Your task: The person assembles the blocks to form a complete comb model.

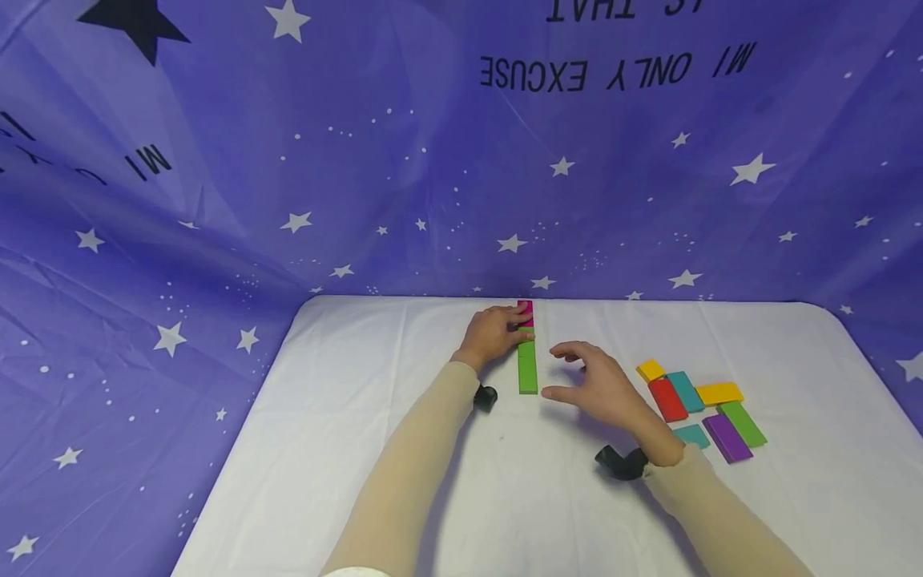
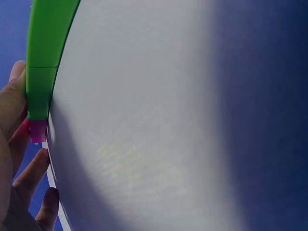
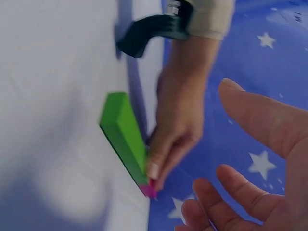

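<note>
A row of flat blocks runs lengthwise near the far table edge. At its far end is a magenta block [image 1: 526, 306], and green blocks [image 1: 528, 373] with a thin seam between them make up the nearer part. My left hand [image 1: 490, 335] reaches in from the left. Its extended fingers touch the magenta block [image 2: 37, 131] and its thumb rests on the green part [image 2: 43, 91]. To the right of the row hovers my right hand [image 1: 602, 386], thumb and fingers spread apart around nothing. In the right wrist view the left hand [image 3: 180, 110] covers part of the row's far end.
A loose group of blocks lies at the right: red [image 1: 668, 400], teal [image 1: 686, 391], yellow [image 1: 719, 393], purple [image 1: 728, 438] and green [image 1: 743, 424]. A white cloth covers the table [image 1: 303, 449]. Behind it hangs a purple curtain [image 1: 404, 184] with stars.
</note>
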`<state>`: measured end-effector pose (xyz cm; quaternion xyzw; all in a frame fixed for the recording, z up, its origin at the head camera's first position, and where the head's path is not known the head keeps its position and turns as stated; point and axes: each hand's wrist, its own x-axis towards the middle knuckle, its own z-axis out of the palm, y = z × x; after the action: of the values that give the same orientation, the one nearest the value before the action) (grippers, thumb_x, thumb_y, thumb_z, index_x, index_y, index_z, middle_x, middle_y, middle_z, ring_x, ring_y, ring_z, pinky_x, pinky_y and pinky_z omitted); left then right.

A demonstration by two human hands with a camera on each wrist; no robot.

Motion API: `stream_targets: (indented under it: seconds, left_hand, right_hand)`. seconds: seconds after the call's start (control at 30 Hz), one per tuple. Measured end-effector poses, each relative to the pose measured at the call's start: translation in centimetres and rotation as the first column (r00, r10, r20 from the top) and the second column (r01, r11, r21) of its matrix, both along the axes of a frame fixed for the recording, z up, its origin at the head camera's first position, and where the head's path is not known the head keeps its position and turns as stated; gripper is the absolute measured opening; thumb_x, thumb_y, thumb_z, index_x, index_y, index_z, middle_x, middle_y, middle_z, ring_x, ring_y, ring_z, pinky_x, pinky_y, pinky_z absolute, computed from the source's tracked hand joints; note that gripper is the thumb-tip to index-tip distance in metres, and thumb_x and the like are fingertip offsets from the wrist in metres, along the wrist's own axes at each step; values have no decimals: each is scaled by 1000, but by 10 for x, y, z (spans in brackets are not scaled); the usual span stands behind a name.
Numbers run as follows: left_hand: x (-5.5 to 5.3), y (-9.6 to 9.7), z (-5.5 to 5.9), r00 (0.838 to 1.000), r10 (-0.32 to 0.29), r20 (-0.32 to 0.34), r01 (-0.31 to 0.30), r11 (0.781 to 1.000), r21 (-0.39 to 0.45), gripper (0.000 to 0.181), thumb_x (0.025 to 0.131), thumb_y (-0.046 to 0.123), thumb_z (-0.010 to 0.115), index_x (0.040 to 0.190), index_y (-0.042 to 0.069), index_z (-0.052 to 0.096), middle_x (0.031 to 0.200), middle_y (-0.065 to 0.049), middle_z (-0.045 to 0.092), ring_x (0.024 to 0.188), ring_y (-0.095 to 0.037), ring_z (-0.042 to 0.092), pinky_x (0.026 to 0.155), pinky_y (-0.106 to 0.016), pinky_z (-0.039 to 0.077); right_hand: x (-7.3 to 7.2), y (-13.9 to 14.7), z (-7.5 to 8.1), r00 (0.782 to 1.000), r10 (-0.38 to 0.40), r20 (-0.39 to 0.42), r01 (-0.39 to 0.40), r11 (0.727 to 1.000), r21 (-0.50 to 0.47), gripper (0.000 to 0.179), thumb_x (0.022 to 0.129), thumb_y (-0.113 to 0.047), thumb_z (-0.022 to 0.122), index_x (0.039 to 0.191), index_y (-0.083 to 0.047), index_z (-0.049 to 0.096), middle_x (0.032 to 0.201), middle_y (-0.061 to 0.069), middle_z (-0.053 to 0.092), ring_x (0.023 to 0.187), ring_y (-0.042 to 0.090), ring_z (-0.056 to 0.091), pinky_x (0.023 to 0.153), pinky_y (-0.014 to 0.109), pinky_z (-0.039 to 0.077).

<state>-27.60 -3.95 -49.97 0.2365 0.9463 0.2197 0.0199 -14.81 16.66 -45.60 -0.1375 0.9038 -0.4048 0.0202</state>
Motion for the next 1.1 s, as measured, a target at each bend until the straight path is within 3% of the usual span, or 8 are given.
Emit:
stream_targets:
  seconds: [0.23, 0.57, 0.8, 1.0, 1.1]
  left_hand:
    - [1, -1, -1, 1000, 1, 17, -2, 1000, 16, 47, 92, 46, 70, 136, 29, 64, 147, 12, 52, 137, -18, 49, 114, -38, 38]
    - [1, 0, -2, 1000, -1, 0, 1, 1000, 22, 47, 91, 46, 71, 135, 29, 64, 146, 12, 53, 136, -18, 51, 112, -37, 39]
    - [1, -1, -3, 1000, -1, -1, 1, 1000, 20, 47, 92, 46, 71, 135, 28, 64, 146, 13, 53, 135, -17, 51, 111, -37, 40]
    - [0, -1, -3, 1000, -1, -1, 1, 1000, 19, 47, 91, 46, 71, 135, 29, 64, 146, 13, 53, 135, -17, 51, 111, -36, 40]
    - [0, -1, -3, 1000, 0, 1, 0, 1000, 20, 47, 91, 46, 71, 135, 29, 65, 146, 13, 53, 135, -17, 51, 111, -36, 40]
  right_hand:
    - [7, 32, 13, 998, -47, -37, 45, 997, -60, 64, 82, -33, 86, 134, -7, 60, 130, 12, 63, 116, 34, 56, 96, 52, 48]
    - [14, 74, 20, 987, -158, -26, 158, 987, -14, 65, 86, -40, 81, 138, -10, 56, 133, 17, 59, 112, 39, 56, 89, 53, 49]
    - [9, 103, 10, 979, -193, -71, 192, 981, -10, 59, 87, -34, 80, 136, -9, 58, 132, 16, 61, 112, 16, 53, 88, 33, 48]
    - [4, 121, 4, 976, -212, -57, 212, 977, -5, 62, 88, -33, 79, 137, -4, 56, 132, 23, 59, 115, 37, 55, 86, 25, 46]
    - [1, 128, -1, 975, -219, -44, 219, 976, -1, 61, 89, -32, 78, 137, -2, 55, 132, 25, 59, 118, 41, 53, 84, 22, 45]
